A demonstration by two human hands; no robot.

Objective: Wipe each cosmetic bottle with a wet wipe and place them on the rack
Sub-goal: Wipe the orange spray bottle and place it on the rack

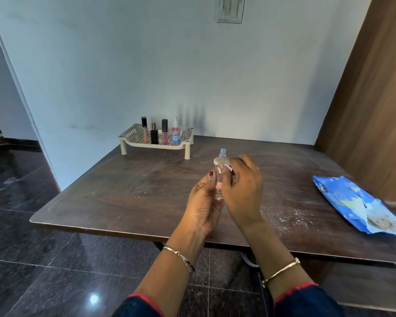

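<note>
My left hand (202, 205) grips the lower part of a small clear bottle (220, 181) with a pinkish label, held upright above the table. My right hand (242, 188) holds a white wet wipe (220, 161) wrapped against the bottle's upper part, just under its clear cap. A beige perforated rack (133, 139) stands at the table's far left. On the rack stand several cosmetic items: a lip gloss (145, 131), a black perfume bottle (154, 133), a pink gloss with black cap (164, 131) and a pink spray bottle (175, 132).
A blue pack of wet wipes (352, 202) lies at the right of the dark wooden table (124, 191). White specks are scattered on the table near the pack. A wooden panel (370, 99) rises at the right; a white wall stands behind.
</note>
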